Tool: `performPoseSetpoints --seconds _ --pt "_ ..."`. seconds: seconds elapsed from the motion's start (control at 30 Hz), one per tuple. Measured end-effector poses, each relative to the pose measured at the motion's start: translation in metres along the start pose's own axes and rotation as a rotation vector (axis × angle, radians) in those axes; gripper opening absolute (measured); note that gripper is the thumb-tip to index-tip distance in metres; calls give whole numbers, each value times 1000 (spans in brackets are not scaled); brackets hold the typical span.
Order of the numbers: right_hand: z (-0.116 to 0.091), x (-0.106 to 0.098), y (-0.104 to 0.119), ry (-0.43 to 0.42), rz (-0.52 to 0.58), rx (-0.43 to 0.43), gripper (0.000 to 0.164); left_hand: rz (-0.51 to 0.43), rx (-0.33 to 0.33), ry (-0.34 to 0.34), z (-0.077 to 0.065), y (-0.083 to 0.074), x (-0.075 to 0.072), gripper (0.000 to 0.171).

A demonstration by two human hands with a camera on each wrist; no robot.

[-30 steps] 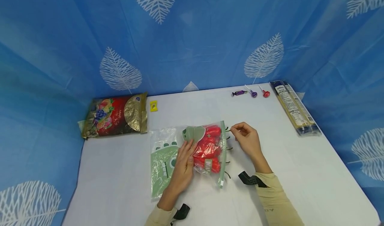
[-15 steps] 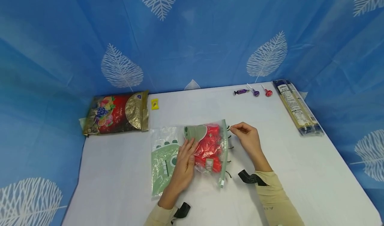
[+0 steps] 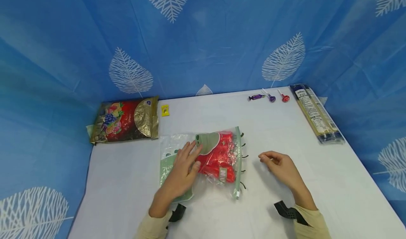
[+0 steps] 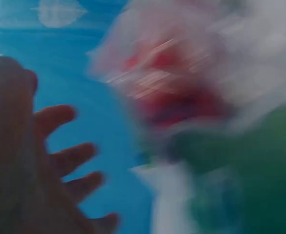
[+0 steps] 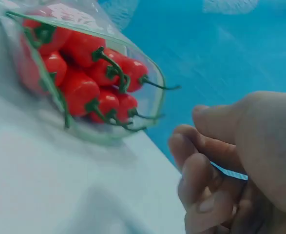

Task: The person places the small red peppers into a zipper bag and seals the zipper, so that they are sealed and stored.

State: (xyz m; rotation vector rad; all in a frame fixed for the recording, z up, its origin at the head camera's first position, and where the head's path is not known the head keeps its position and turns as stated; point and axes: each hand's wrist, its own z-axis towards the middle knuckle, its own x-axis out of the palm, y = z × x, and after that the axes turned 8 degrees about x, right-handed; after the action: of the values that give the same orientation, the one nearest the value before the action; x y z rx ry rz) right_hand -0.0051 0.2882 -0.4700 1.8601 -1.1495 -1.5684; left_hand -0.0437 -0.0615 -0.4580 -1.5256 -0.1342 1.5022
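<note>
A clear zip bag (image 3: 208, 142) with a green print lies on the table, full of red peppers (image 5: 82, 92). Their thin green stems poke out of its open mouth, which faces right. My left hand (image 3: 181, 171) is spread at the bag's left end, overlapping it from above; it grips nothing. Under that end lies another flat bag (image 3: 166, 166) with a green cartoon print, partly hidden by the hand. To the right of the stems, my right hand (image 3: 282, 169) hovers apart from the bag with fingers loosely bent and nothing between them. The left wrist view is blurred.
At the back left lies a red and gold candy bag (image 3: 127, 121), with a small yellow wrapped candy (image 3: 165, 110) beside it. A purple wrapped candy (image 3: 256, 97) and two lollipops (image 3: 285, 98) sit at the back right, near a long blue-ended package (image 3: 317, 115).
My right hand has left the top stem and moved right and toward me. My left hand has lifted and shifted left off the middle of the pepper bag.
</note>
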Motion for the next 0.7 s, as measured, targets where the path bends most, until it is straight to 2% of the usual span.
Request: performPoseSetpoints --seconds 0.07,0.13,0.2,0.27,0.37,0.47,0.57,0.7 --pt "-19 -2 -7 21 30 46 36 49 12 107 15 -5 -29 50" --pt "-34 -1 -10 69 55 98 37 94 19 223 39 -11 -52 50" --pt "-46 4 -12 155 77 128 38 107 32 330 68 -13 -66 51" --pt "-54 13 -12 274 99 136 40 99 37 428 101 -16 -68 52" --pt "-61 29 -11 455 158 123 42 89 58 576 147 -14 -54 51" --pt "-64 47 -9 563 238 121 45 98 64 677 182 -9 -31 47" --pt "-66 61 -7 588 325 135 48 103 34 743 205 -3 -8 43" --pt "-69 73 -5 560 369 134 43 126 36 821 221 2 15 41"
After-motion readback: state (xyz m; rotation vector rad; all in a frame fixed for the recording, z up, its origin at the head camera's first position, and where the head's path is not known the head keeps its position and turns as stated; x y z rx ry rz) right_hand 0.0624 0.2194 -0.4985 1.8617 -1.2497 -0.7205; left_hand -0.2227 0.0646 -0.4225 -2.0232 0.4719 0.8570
